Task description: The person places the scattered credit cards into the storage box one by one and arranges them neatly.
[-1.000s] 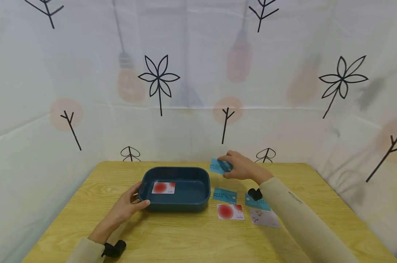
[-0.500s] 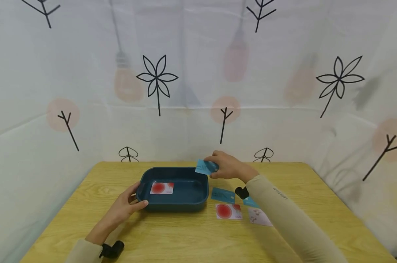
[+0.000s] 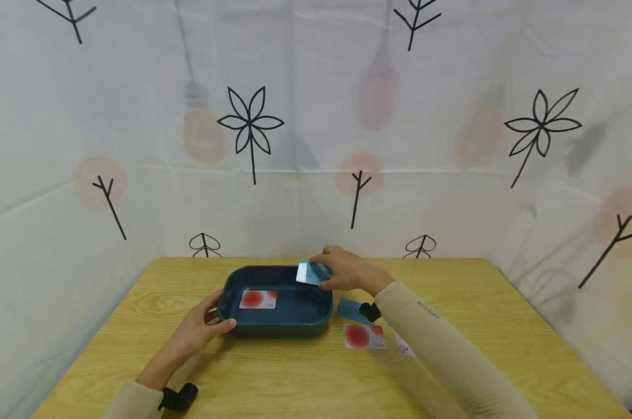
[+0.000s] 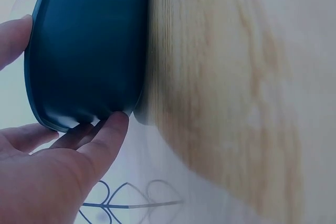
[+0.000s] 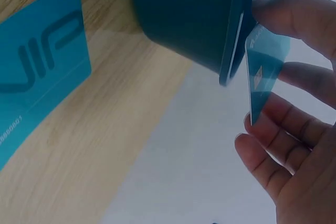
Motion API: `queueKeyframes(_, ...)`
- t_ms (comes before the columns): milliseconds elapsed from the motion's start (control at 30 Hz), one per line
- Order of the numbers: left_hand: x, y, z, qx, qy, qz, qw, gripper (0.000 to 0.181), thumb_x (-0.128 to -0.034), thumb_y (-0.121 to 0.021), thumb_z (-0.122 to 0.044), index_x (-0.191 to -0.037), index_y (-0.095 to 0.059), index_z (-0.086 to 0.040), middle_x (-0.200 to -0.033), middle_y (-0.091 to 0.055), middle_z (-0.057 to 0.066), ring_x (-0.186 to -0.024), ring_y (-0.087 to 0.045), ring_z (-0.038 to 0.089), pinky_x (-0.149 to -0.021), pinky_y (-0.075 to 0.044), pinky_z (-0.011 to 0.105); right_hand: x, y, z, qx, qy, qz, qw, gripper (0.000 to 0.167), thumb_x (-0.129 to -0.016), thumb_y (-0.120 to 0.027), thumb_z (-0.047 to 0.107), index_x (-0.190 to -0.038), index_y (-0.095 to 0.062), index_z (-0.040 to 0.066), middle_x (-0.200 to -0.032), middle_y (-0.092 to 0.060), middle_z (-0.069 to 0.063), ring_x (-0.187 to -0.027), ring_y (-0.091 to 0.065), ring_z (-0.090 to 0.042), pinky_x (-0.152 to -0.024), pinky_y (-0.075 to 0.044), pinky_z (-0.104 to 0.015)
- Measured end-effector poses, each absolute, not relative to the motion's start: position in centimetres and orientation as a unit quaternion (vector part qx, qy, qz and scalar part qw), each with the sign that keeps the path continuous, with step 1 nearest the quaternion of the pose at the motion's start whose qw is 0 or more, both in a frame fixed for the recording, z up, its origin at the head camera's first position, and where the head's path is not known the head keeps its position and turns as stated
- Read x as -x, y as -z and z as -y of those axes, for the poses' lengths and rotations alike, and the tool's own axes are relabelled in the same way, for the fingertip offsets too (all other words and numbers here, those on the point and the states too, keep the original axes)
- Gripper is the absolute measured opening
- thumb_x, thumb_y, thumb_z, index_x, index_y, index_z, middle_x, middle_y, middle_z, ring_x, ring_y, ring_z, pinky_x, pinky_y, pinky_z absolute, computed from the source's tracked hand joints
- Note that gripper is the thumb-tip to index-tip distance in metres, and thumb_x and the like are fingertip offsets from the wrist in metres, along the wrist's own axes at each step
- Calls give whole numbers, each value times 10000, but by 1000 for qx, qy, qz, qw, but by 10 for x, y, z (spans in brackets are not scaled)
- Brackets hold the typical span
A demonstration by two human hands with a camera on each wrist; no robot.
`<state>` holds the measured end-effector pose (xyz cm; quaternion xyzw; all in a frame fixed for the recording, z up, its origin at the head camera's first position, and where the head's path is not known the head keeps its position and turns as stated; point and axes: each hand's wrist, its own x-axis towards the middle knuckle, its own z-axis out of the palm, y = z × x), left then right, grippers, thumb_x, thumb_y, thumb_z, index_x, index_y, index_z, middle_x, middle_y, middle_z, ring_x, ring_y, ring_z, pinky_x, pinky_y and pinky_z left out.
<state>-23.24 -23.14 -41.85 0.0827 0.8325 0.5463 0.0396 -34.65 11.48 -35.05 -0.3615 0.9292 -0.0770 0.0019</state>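
Observation:
A dark blue plastic box [image 3: 276,331] stands on the table, with a white card with a red circle [image 3: 258,299] lying inside. My left hand [image 3: 196,327] holds the box by its left end, thumb at the front and fingers along the side. In the left wrist view, the thumb and fingertips touch the box wall [image 4: 86,51]. My right hand [image 3: 347,270] pinches a light blue card [image 3: 308,273] over the box's back right corner. The right wrist view shows that blue card [image 5: 266,59] tilted between thumb and fingers, beside the box rim.
Right of the box lie a blue VIP card [image 3: 350,310] and another red-circle card [image 3: 365,337]. A pale flowered card [image 3: 404,346] is partly covered by my right forearm, which hides most of another blue card. A white printed cloth [image 3: 305,215] hangs behind the wooden table [image 3: 274,378].
My right hand has carried the blue card leftward, from right of the box to over its back right corner, dipping slightly lately. My left hand and the box stay put.

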Motion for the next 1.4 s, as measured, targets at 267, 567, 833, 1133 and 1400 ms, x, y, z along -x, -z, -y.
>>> queueKeyframes(267,231,419,231,-79,-549,-831,39,810,-900,-684,-213,-1513,-190,-21,-1510,-252,256,-1329,-343,452,-957,-464,441,345,358,-103,367,89,-926,15,605,-826,-752,321,-1370,-534,171,-1084,-507,-20,-920,-448,-160,-774,-451,-298)
queueKeyframes(567,231,416,230,-81,-548,-832,38,814,-897,-687,-235,-1514,-196,-32,-1513,-256,246,-1334,-341,442,-962,-461,440,344,367,-94,369,45,-928,9,632,-824,-751,363,-1389,-521,194,-1078,-515,-15,-848,-443,-143,-707,-419,-274)
queueKeyframes(833,231,416,229,-83,-553,-828,37,816,-893,-692,-231,-1514,-201,-35,-1507,-268,242,-1324,-359,439,-943,-477,425,341,371,-85,371,13,-929,-5,616,-817,-750,397,-1369,-543,219,-1107,-547,-6,-888,-467,-142,-786,-440,-299)
queueKeyframes(1133,232,418,230,-86,-554,-827,34,826,-882,-704,-251,-1512,-214,-38,-1507,-272,242,-1322,-363,440,-933,-486,415,342,381,-78,383,-12,-924,-17,605,-816,-748,400,-1358,-549,221,-1087,-525,-6,-892,-464,-141,-816,-451,-293)
queueKeyframes(1400,232,419,230,-86,-555,-827,32,824,-882,-706,-236,-1514,-213,-45,-1507,-277,234,-1320,-372,432,-936,-484,418,341,386,-72,376,-5,-926,21,591,-840,-729,390,-1373,-531,226,-1155,-509,-7,-978,-471,-130,-878,-459,-283)
